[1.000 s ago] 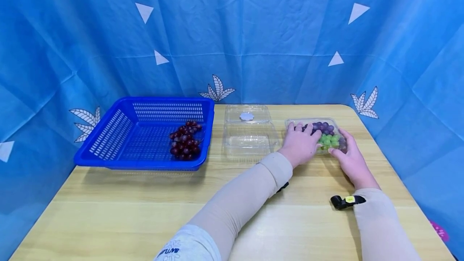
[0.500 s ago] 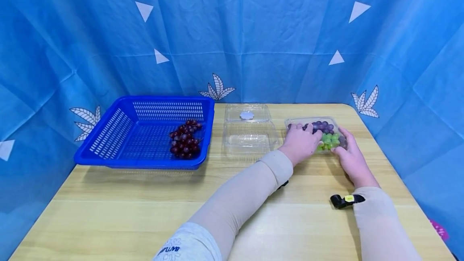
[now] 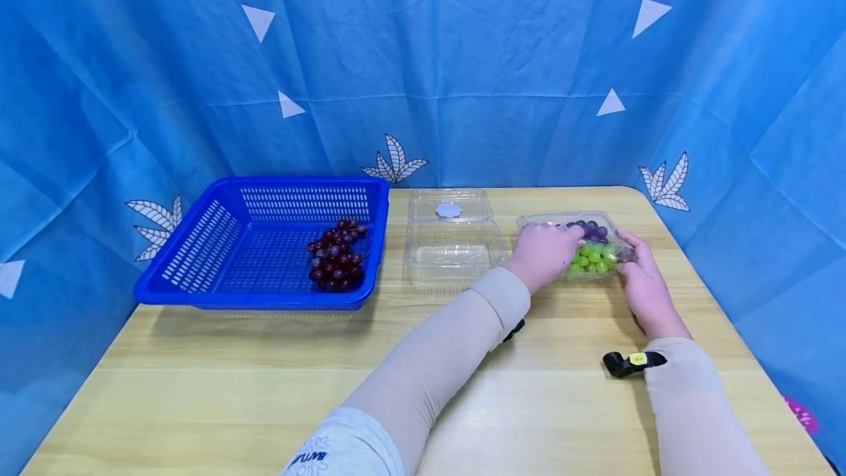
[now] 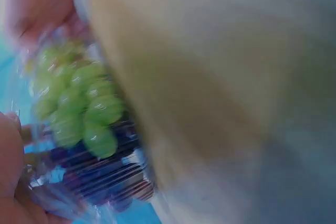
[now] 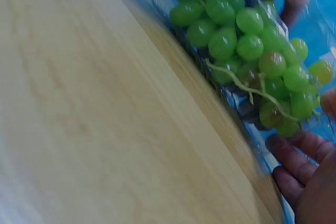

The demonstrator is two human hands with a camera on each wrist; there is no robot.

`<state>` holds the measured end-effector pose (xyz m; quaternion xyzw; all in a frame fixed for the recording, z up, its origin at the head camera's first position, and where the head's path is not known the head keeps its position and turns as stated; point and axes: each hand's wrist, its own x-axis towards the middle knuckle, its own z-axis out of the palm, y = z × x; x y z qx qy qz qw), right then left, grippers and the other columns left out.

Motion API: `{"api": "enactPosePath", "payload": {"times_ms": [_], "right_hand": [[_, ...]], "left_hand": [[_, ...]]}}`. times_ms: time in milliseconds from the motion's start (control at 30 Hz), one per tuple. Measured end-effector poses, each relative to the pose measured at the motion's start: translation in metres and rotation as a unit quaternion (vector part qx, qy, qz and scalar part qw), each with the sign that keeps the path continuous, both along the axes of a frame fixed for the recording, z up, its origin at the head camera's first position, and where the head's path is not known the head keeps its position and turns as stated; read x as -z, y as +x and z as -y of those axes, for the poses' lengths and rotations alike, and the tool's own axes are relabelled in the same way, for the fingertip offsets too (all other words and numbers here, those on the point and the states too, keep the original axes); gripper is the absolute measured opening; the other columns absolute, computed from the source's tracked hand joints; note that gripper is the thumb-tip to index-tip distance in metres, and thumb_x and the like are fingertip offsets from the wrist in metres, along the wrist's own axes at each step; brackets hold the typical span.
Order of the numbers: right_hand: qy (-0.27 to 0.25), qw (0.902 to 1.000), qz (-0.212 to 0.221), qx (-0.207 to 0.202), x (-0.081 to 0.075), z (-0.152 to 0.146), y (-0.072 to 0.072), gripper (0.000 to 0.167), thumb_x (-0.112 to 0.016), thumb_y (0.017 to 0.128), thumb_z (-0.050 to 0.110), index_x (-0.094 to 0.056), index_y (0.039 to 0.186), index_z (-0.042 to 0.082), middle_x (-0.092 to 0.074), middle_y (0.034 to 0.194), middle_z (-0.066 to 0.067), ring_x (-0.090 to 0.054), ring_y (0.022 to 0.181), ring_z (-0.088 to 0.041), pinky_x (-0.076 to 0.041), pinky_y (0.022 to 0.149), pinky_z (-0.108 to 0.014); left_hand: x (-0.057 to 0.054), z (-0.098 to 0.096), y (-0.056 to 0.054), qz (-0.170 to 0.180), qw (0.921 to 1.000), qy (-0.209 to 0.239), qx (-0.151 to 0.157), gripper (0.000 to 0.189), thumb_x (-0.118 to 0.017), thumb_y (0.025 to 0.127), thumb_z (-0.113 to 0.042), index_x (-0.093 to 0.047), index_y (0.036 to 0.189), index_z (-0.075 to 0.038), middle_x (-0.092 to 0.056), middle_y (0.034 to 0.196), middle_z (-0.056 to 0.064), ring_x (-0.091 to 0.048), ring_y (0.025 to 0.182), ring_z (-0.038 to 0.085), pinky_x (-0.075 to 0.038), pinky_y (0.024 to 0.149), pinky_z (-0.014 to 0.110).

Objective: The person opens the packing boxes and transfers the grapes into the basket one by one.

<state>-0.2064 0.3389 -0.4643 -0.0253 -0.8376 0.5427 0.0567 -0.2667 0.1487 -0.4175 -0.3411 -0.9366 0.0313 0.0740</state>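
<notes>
- Well to the left of the fingers of the left hand (image 3: pixel 545 252), the blue basket (image 3: pixel 264 259) is seen, with red grapes (image 3: pixel 335 267) heaped at its near-hand end.
- Just beside the left fingers, on their left, a clear hinged box (image 3: pixel 454 244) is set on the table (image 3: pixel 562 402), its labelled lid laid back.
- The left fingers are bent over the left end of the filled box (image 3: pixel 562 217); whether anything is pinched there cannot be told, the tips being hidden.
- Between the two sets of fingers the filled box is placed, its long axis run from left hand to right; green grapes (image 3: pixel 591 258) are packed in front, dark grapes (image 3: pixel 593 231) behind.
- Its right end is held between the thumb and fingers of the right hand (image 3: pixel 648 289); both hands are about equally near the box, one at each end.
</notes>
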Motion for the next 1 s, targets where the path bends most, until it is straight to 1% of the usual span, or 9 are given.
{"api": "enactPosePath", "payload": {"times_ms": [67, 100, 233, 367, 433, 600, 800, 933, 1000], "right_hand": [[-0.005, 0.9999, -0.010, 0.002, 0.001, -0.002, 0.000, 0.063, -0.026, 0.102, 0.002, -0.015, 0.163, 0.014, -0.014, 0.165, -0.022, -0.022, 0.143, -0.043, -0.020, 0.116, -0.055], [-0.007, 0.9999, -0.013, 0.001, 0.001, -0.003, 0.000, 0.063, -0.025, 0.102, 0.002, -0.015, 0.163, 0.013, -0.016, 0.164, -0.023, -0.024, 0.141, -0.043, -0.021, 0.116, -0.053], [-0.013, 0.9997, -0.018, -0.005, 0.002, -0.003, 0.000, 0.062, -0.026, 0.102, 0.002, -0.015, 0.162, 0.012, -0.015, 0.163, -0.025, -0.023, 0.142, -0.043, -0.019, 0.118, -0.053], [-0.018, 0.9998, -0.009, -0.007, 0.002, -0.003, -0.001, 0.062, -0.025, 0.103, 0.005, -0.013, 0.163, 0.013, -0.007, 0.166, -0.021, -0.013, 0.148, -0.045, -0.012, 0.118, -0.062], [-0.014, 0.9999, -0.004, -0.005, 0.002, -0.003, -0.001, 0.061, -0.024, 0.104, 0.007, -0.012, 0.163, 0.014, -0.008, 0.166, -0.023, -0.013, 0.147, -0.048, -0.014, 0.115, -0.066], [-0.007, 1.0000, 0.001, -0.003, 0.003, -0.005, -0.002, 0.061, -0.023, 0.105, 0.008, -0.010, 0.164, 0.014, -0.016, 0.160, -0.032, -0.023, 0.140, -0.051, -0.021, 0.111, -0.068], [-0.006, 1.0000, -0.005, -0.005, 0.002, -0.004, -0.002, 0.061, -0.024, 0.105, 0.007, -0.010, 0.164, 0.015, -0.016, 0.160, -0.031, -0.024, 0.139, -0.050, -0.021, 0.113, -0.065], [-0.003, 1.0000, -0.003, -0.004, 0.001, -0.002, -0.001, 0.061, -0.025, 0.105, 0.009, -0.010, 0.164, 0.017, -0.020, 0.157, -0.032, -0.027, 0.137, -0.049, -0.023, 0.110, -0.066], [-0.004, 1.0000, 0.000, -0.004, 0.002, -0.002, 0.000, 0.062, -0.026, 0.105, 0.009, -0.010, 0.164, 0.018, -0.018, 0.159, -0.031, -0.024, 0.140, -0.049, -0.021, 0.112, -0.067]], "left_hand": [[-0.002, 0.002, -0.002, -0.002, 0.9998, 0.019, 0.010, 0.033, -0.030, 0.110, -0.045, -0.058, 0.115, -0.029, -0.067, 0.091, -0.013, -0.064, 0.085, 0.010, -0.054, 0.074, 0.028], [-0.003, 0.003, -0.002, -0.001, 0.9997, 0.021, 0.014, 0.033, -0.030, 0.110, -0.045, -0.058, 0.115, -0.029, -0.067, 0.090, -0.013, -0.065, 0.085, 0.010, -0.054, 0.074, 0.028], [-0.004, 0.004, 0.000, 0.011, 0.9998, 0.009, 0.013, 0.034, -0.027, 0.110, -0.046, -0.056, 0.118, -0.030, -0.066, 0.104, -0.013, -0.062, 0.096, 0.012, -0.052, 0.084, 0.030], [-0.004, 0.004, 0.004, 0.006, 0.9998, -0.017, 0.002, 0.036, -0.025, 0.110, -0.048, -0.054, 0.122, -0.031, -0.063, 0.116, -0.011, -0.061, 0.105, 0.015, -0.050, 0.091, 0.034], [-0.006, 0.004, 0.007, 0.013, 0.9995, -0.029, 0.000, 0.039, -0.024, 0.109, -0.051, -0.053, 0.126, -0.031, -0.062, 0.129, -0.008, -0.060, 0.117, 0.020, -0.048, 0.099, 0.038], [-0.008, 0.003, 0.013, 0.036, 0.9980, -0.052, -0.008, 0.047, -0.025, 0.106, -0.058, -0.046, 0.138, -0.031, -0.042, 0.157, -0.003, -0.043, 0.141, 0.028, -0.035, 0.114, 0.044], [-0.009, 0.004, 0.017, 0.039, 0.9971, -0.064, -0.016, 0.054, -0.029, 0.103, -0.063, -0.040, 0.146, -0.032, -0.032, 0.162, -0.003, -0.032, 0.147, 0.031, -0.025, 0.119, 0.046], [-0.014, 0.010, 0.017, 0.038, 0.9979, -0.052, -0.012, 0.057, -0.035, 0.102, -0.064, -0.040, 0.150, -0.033, -0.034, 0.160, -0.004, -0.031, 0.147, 0.028, -0.024, 0.119, 0.047], [-0.018, 0.014, 0.017, 0.034, 0.9987, -0.037, -0.003, 0.057, -0.039, 0.102, -0.063, -0.041, 0.150, -0.033, -0.038, 0.158, -0.004, -0.034, 0.145, 0.026, -0.026, 0.119, 0.047]]}}
